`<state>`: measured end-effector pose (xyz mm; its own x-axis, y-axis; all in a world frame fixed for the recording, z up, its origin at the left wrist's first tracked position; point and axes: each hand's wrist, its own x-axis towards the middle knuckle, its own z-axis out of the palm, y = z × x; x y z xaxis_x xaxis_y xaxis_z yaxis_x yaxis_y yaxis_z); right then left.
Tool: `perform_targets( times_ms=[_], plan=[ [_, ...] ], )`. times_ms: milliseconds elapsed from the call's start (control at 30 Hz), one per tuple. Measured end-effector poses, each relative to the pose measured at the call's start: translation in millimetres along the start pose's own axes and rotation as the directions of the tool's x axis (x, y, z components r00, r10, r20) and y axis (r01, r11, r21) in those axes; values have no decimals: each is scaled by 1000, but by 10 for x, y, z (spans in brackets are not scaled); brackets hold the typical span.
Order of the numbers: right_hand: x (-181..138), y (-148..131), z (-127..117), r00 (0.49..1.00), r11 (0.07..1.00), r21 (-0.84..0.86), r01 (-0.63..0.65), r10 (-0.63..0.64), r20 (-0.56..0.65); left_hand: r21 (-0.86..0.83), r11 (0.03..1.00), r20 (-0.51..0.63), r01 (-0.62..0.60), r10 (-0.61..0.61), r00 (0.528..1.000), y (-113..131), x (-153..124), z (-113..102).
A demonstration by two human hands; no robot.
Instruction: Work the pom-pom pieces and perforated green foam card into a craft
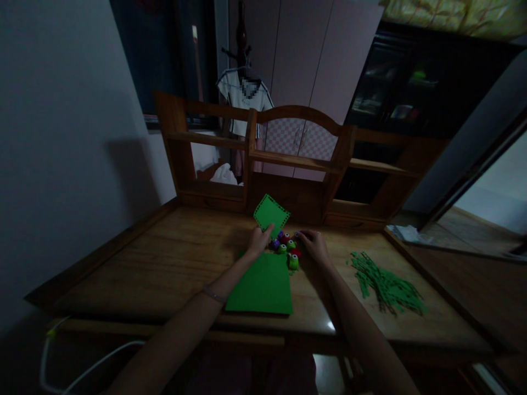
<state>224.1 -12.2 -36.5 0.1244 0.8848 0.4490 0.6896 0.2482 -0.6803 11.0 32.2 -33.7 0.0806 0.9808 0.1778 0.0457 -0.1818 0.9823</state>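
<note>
My left hand (258,240) is closed on a square of green paper (270,213), its thumb lying over the lower corner. Small cut-outs run along the paper's edges. My right hand (315,244) has its fingertips closed at a small figure with a round white eye (296,235), mostly hidden by the fingers. Between the hands sit several small eyed figures in green (293,262), purple (275,243) and red (285,238); they look like craft paper punches. Below my left wrist lies a stack of green sheets (261,285).
A heap of cut green paper strips (387,285) lies on the wooden desk (164,247) to the right. Along the desk's back stands a wooden shelf unit (292,160). A white cable (94,367) loops below the front edge at left.
</note>
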Motion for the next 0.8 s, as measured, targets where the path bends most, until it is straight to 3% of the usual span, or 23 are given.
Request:
perform_targets(
  times_ms=[467, 800],
  plan=[
    [-46, -46, 2, 999, 981, -190, 29, -35, -29, 24, 1000, 15, 13, -14, 1000, 56, -42, -15],
    [-46, -48, 5, 998, 979, -200, 40, -47, -30, -32, 999, 4, 4, -4, 1000, 9, -20, 0]
  ],
)
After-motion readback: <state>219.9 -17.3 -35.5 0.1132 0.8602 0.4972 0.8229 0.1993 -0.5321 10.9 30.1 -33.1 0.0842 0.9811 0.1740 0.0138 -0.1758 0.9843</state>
